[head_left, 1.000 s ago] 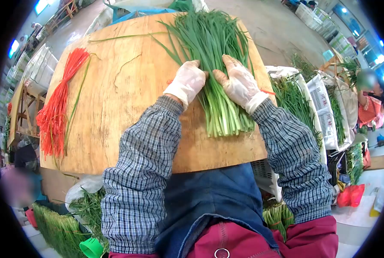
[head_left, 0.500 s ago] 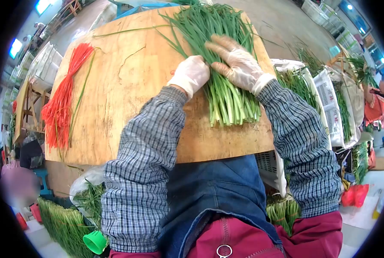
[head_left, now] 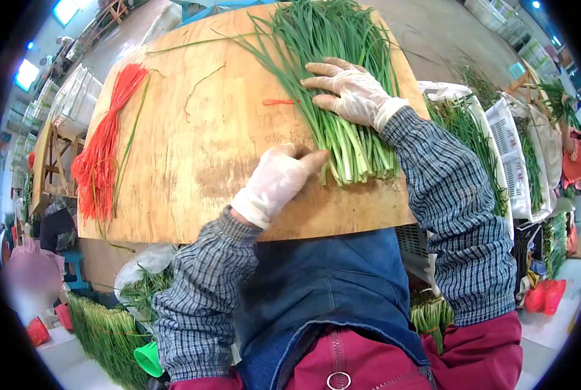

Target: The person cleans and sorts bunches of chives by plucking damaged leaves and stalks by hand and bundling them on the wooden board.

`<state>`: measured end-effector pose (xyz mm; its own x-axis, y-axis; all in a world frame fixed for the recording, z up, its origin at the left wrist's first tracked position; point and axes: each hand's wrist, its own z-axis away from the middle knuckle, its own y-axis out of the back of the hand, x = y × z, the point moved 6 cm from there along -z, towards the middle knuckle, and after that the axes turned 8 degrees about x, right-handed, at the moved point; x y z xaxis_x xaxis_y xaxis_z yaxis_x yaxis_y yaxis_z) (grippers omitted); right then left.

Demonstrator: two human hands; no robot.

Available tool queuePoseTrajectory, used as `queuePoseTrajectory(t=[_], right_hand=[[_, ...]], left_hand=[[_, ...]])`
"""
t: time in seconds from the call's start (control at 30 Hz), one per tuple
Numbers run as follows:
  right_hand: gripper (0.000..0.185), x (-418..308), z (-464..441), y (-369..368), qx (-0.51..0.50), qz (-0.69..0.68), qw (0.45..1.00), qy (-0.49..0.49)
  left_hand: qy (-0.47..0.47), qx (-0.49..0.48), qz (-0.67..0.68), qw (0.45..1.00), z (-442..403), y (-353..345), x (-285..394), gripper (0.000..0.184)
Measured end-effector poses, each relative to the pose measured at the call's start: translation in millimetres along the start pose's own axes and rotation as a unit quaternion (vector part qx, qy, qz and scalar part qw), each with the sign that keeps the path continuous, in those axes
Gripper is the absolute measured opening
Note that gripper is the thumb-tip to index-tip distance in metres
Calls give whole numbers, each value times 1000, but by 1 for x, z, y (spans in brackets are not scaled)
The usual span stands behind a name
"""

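Observation:
A loose bundle of Chinese chives [head_left: 329, 39] lies on the wooden board [head_left: 232, 97], pale cut ends toward me. Gloved and flat, my right hand [head_left: 352, 91] rests across the bundle with its fingers spread. My left hand [head_left: 280, 179], also gloved, is at the left edge of the stem ends with its fingers curled in. Its thumb and forefinger come together at the outermost stems; whatever is between them is too small to make out. A red tie [head_left: 278, 102] shows just left of the bundle, its other end hidden under the leaves.
A bunch of red plastic ties [head_left: 108, 146] lies on the board's left side beside a loose green leaf. White crates of greens [head_left: 505, 149] stand to the right. Bound chives [head_left: 105, 331] and a green cup [head_left: 148, 359] are low on the left. Another person [head_left: 576, 156] is at far right.
My left hand has moved down from beside the leaves to the stem ends, uncovering the red tie. My right hand stays on the bundle, shifted slightly.

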<state>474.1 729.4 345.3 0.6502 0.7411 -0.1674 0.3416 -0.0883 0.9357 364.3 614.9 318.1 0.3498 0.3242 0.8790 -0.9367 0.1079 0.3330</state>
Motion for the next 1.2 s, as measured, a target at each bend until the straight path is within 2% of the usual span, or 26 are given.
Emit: queuePoseTrajectory(t=[0.07,0.17,0.27,0.4,0.57,0.6,0.67,0.7,0.73,0.77,0.8,0.83,0.9,0.97,1.03,1.1,1.17,1.2], right_hand=[[43,4,0,-2,0,-12,1000,-14],[42,2,2,2,16,-7,1000,-13],[42,3,2,0,20,-8,1000,-10],[42,2,2,-1,26,-2,1000,-12],[43,3,4,0,30,2,999,-18],[43,2,4,1,28,0,999,-20],[43,1,5,1,28,-1,999,-22],[42,2,5,1,30,-2,999,-25],[43,3,4,1,31,-7,999,-22],[43,3,4,0,30,-14,999,-27],[44,3,4,1,28,-19,999,-31],[44,4,4,2,28,-24,999,-35],[46,6,3,6,55,-40,997,-33],[47,11,6,13,98,-61,993,-35],[50,9,0,23,162,-113,980,-36],[49,20,30,77,248,-233,938,-66],[44,50,78,133,302,-167,932,-110],[28,71,109,151,423,-212,859,-196]], left_hand=[[-2,-4,-6,1000,-1,-9,1,29],[-3,22,83,996,-5,-12,-4,29],[61,2,168,984,-2,-12,-4,26],[4,31,119,992,-11,-14,-1,23],[-38,166,105,980,1,13,-8,19],[-6,193,165,967,23,24,-8,15],[-29,336,202,919,70,60,-20,12],[-29,427,263,865,95,81,-41,11],[-30,512,247,822,128,96,-46,9],[-36,591,287,753,160,109,-58,11],[-21,616,217,757,192,131,-80,13],[-28,655,175,735,226,144,-104,14],[20,718,47,694,290,153,-140,17],[154,698,72,696,346,161,-212,22],[296,573,214,733,358,160,-278,26],[359,584,216,695,370,164,-343,32],[285,517,172,789,315,129,-265,30],[245,469,139,837,282,106,-219,28]])
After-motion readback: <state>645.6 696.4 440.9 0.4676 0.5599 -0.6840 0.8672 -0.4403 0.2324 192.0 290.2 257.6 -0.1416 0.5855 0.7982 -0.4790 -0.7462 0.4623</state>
